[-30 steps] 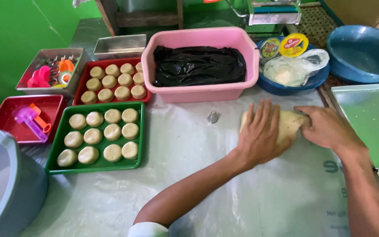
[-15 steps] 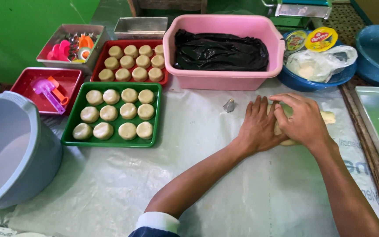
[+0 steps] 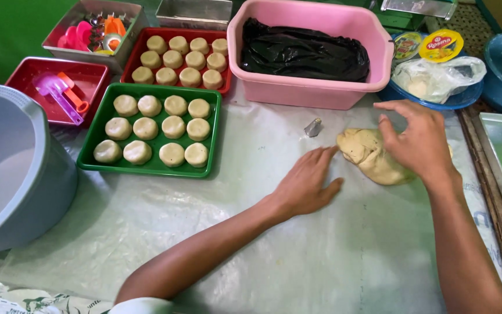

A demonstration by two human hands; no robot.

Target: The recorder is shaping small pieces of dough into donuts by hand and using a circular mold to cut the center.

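Green tray [image 3: 213, 136] holds twelve little dough rounds, and the red tray [image 3: 137, 53] behind it has more. Pink tub [image 3: 309, 93] has a black plastic bag [image 3: 303, 53] inside (crumpled), with a big grey bucket [image 3: 13, 174] far left.

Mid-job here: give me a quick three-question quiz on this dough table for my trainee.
1. True or false: the right hand rests on the dough lump.
2. How many dough rounds lie in the green tray?
3. What lies in the pink tub? A) black plastic bag B) flour C) water

Key: 1 true; 2 twelve; 3 A.
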